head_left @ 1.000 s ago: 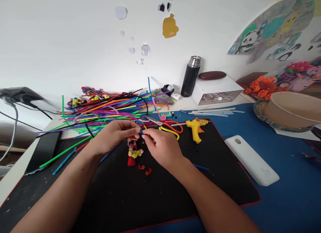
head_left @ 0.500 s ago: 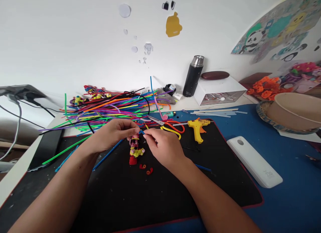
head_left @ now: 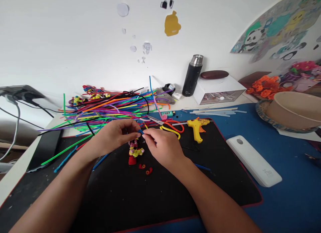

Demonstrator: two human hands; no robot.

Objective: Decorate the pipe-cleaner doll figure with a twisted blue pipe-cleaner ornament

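A small blue pipe-cleaner piece (head_left: 141, 132) is pinched between both hands above the black mat (head_left: 120, 196). My left hand (head_left: 117, 134) grips its left end with thumb and bent fingers. On its right end, my right hand (head_left: 163, 144) closes thumb against forefinger. Just below the fingertips lies a pink, yellow and red pipe-cleaner figure (head_left: 136, 152), its upper part partly hidden by my left hand. Two small red curled pieces, a left one (head_left: 142, 166) and a right one (head_left: 149, 171), rest below it.
Behind the hands spreads a pile of coloured pipe cleaners (head_left: 112, 107). Orange-and-yellow-handled scissors (head_left: 175, 127) and a yellow glue gun (head_left: 197, 127) lie right of it. Farther right are a white power bank (head_left: 254, 161), a black flask (head_left: 192, 75) and a beige bowl (head_left: 298, 109).
The fingers of my left hand have shifted around the blue piece, with the thumb slightly lower. My right hand keeps its pinch. The whole view has moved slightly.
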